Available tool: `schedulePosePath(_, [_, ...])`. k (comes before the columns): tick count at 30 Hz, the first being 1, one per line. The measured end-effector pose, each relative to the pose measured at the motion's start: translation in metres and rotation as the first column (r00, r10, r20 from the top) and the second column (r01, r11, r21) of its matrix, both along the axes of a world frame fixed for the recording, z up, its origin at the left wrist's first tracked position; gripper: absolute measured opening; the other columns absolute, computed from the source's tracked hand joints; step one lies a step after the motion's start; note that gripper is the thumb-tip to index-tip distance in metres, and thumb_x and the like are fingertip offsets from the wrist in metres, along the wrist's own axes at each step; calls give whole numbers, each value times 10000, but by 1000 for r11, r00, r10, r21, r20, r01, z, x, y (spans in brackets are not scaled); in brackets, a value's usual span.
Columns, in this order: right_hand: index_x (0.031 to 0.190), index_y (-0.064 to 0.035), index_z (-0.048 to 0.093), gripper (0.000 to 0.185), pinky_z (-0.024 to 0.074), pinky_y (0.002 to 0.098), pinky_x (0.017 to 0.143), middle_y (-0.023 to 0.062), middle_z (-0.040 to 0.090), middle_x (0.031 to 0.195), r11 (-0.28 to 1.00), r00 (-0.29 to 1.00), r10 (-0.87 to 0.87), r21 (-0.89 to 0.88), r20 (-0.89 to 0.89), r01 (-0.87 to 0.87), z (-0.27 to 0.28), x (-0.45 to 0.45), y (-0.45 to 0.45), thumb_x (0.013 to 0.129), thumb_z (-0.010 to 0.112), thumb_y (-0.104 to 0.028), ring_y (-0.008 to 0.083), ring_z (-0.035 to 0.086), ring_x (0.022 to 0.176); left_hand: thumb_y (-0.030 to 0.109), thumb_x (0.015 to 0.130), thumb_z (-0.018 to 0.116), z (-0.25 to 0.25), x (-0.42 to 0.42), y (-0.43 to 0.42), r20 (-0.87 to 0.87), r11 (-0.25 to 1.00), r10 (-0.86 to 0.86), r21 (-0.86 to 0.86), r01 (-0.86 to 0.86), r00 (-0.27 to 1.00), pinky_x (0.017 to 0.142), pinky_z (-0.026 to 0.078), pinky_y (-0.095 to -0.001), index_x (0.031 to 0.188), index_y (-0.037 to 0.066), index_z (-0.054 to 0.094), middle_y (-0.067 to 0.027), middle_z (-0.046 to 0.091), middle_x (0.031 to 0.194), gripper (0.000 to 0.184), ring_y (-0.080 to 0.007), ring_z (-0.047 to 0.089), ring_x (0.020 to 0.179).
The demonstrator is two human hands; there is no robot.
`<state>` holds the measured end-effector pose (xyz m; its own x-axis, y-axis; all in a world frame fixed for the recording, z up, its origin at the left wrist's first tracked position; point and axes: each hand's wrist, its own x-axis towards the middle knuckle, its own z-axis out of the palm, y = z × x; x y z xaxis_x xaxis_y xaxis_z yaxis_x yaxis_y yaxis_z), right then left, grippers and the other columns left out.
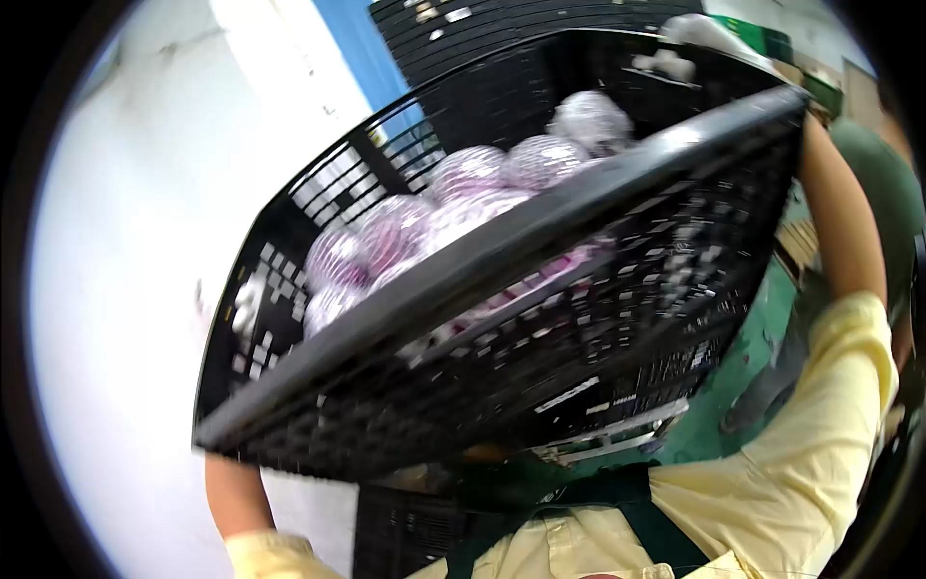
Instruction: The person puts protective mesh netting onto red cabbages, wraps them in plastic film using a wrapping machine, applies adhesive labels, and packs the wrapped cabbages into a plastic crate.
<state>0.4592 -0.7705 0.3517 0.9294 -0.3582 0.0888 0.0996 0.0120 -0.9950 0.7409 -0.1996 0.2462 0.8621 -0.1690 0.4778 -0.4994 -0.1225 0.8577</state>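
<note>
A large black plastic crate [502,256] is held up in front of my chest, tilted with its right end higher. Inside lie several round purple-pink things [468,174], each in a clear or whitish net-like wrap; I cannot tell their kind. White-covered fingers of my left hand [249,304] show through the opening in the crate's left end, curled over it. At the far right end, my right hand [666,66] grips the crate the same way, its white-covered fingertips showing inside. The crate's walls hide the rest of both hands.
Black crates [502,39] are stacked at the back, beside a blue strip [352,43]. A white wall [135,241] runs along the left. Another person in dark green [878,193] stands close on the right. Below are a green floor [714,434] and another black crate [405,531].
</note>
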Motion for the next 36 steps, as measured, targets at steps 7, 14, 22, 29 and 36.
schedulePosePath(7, [951, 27, 649, 190, 529, 309, 719, 135, 699, 891, 937, 953, -304, -183, 2, 299, -112, -93, -29, 821, 541, -60, 190, 651, 717, 251, 945, 595, 35, -72, -165, 11, 917, -395, 66, 393, 919, 606, 418, -235, 1099, 48, 597, -18, 606, 849, 255, -83, 515, 680])
schedulePosePath(14, [977, 40, 647, 197, 523, 358, 763, 146, 695, 918, 572, 644, -759, -568, -94, 592, -192, -331, -282, 826, 536, -19, 222, 654, 762, 259, 951, 583, 94, -144, -728, -119, 621, -756, 180, 763, 644, 644, 430, -230, 1134, 41, 607, -22, 626, 888, 285, -81, 536, 718])
schedulePosePath(22, [1007, 55, 645, 212, 517, 414, 813, 157, 691, 950, 81, 274, -962, -939, 14, 333, -222, -455, -257, 831, 530, 28, 259, 657, 814, 267, 959, 569, 82, -113, -784, -58, 543, -821, 228, 808, 569, 687, 444, -225, 1174, 33, 618, -26, 650, 932, 322, -78, 559, 760])
schedulePosePath(29, [1034, 67, 643, 231, 511, 463, 857, 168, 688, 977, -551, 510, -671, -822, 539, 144, -157, -377, -175, 835, 525, 70, 291, 661, 859, 290, 945, 579, -105, 58, -465, -93, 928, -150, 332, 172, 984, 744, 471, -257, 958, -32, 693, -45, 681, 831, 341, -104, 584, 781])
schedulePosePath(36, [1083, 39, 654, 332, 493, 497, 914, 154, 678, 1005, -147, 932, -267, -966, 244, 211, -233, -53, -20, 791, 528, 136, 319, 638, 926, 393, 847, 616, -435, 135, -146, 64, 260, 245, 957, -129, 967, 748, 533, -457, 956, 110, 676, -140, 680, 927, 309, -328, 660, 867])
